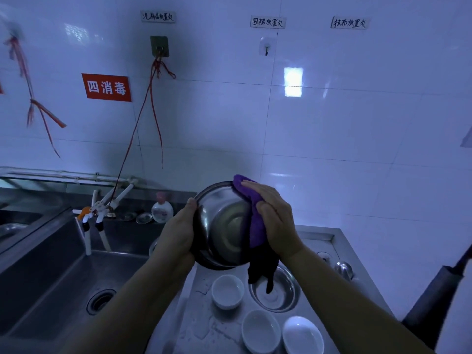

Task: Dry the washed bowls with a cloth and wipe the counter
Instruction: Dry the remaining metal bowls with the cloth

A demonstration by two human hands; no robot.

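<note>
The steel bowl (222,226) is held up above the bench (199,315), tipped so its mouth faces the camera. The left hand (178,233) grips its left rim, thumb over the edge. The right hand (273,215) lies fairly flat, pressing the purple cloth (255,226) over the right rim; a dark tail of cloth hangs down below.

The bowl is probably light, thin and rigid, and slick while wet, so the rim is the sound place to hold it, as the left hand does. The cloth is soft and folds round the edge readily.

Below, three white bowls (227,290) (260,330) (302,334) sit upright on the bench, likely ceramic, heavier and breakable; take them by the rim or cup them underneath. A second steel bowl (278,295) rests beside them. All look empty, though the dim light may hide water drops. The bench shows wet patches. The sink (76,290) at left holds nothing visible but its drain.
</note>
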